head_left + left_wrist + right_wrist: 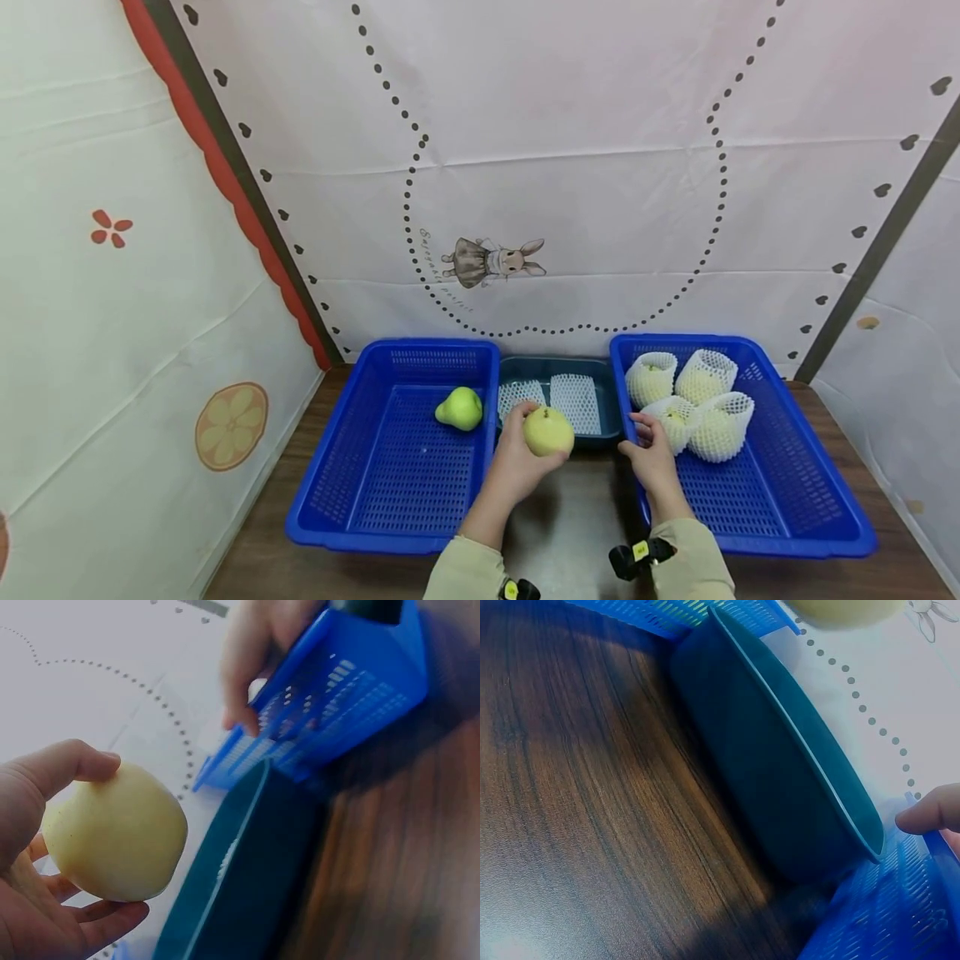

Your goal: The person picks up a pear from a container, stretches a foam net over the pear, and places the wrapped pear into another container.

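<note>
My left hand [521,454] grips a pale yellow pear [549,431] with thumb and fingers round its sides, over the front of a dark green tray [611,433]. Up close in the left wrist view, the pear [120,832] has smooth bare skin. At the inner rim of the right blue basket [810,467] is my right hand [654,458], its thumb and fingers apart and nothing seen between them. Its thumb [930,810] overlaps that rim in the right wrist view. Beside this hand sit several pale fruits in white foam nets [722,427].
A left blue basket [390,442] holds one green pear [460,409]. Between the two baskets, white foam nets [575,402] lie flat in the green tray. All stand on a brown wooden table [258,533], with a printed white cloth [600,208] behind.
</note>
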Demonstrator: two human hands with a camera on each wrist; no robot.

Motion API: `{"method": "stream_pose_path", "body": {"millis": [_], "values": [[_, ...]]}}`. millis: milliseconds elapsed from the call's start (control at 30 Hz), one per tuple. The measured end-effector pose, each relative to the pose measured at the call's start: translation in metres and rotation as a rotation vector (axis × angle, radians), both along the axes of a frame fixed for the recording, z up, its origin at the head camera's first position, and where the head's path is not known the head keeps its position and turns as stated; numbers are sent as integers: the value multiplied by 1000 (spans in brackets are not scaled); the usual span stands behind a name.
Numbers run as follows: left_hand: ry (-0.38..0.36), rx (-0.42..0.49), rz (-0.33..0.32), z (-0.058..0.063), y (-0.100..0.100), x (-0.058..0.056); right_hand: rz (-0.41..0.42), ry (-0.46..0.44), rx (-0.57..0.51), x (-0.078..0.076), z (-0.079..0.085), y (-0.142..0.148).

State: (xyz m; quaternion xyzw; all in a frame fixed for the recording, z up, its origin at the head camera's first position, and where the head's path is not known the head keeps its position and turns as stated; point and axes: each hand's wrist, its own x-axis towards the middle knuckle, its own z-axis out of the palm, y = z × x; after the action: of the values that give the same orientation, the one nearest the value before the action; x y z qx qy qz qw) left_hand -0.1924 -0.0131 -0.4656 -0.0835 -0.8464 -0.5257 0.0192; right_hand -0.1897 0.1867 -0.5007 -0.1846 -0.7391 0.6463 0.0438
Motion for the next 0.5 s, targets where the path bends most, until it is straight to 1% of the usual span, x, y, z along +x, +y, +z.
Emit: {"method": "stream_pose_path", "body": {"millis": [100,133,267,367,500], "values": [[-9,-17,21,-9,9,4,0,-6,-5,0,0,1],[-5,-17,25,-13,12,6,17,-7,-14,0,0,1],[-3,-10,30,-37,20,13,8,-10,-16,-1,-1,1],[-9,-25,29,-54,22,16,8,-16,-24,-1,-1,1],[-6,-49,28,-70,24,17,10,-26,-32,0,0,1]]}}
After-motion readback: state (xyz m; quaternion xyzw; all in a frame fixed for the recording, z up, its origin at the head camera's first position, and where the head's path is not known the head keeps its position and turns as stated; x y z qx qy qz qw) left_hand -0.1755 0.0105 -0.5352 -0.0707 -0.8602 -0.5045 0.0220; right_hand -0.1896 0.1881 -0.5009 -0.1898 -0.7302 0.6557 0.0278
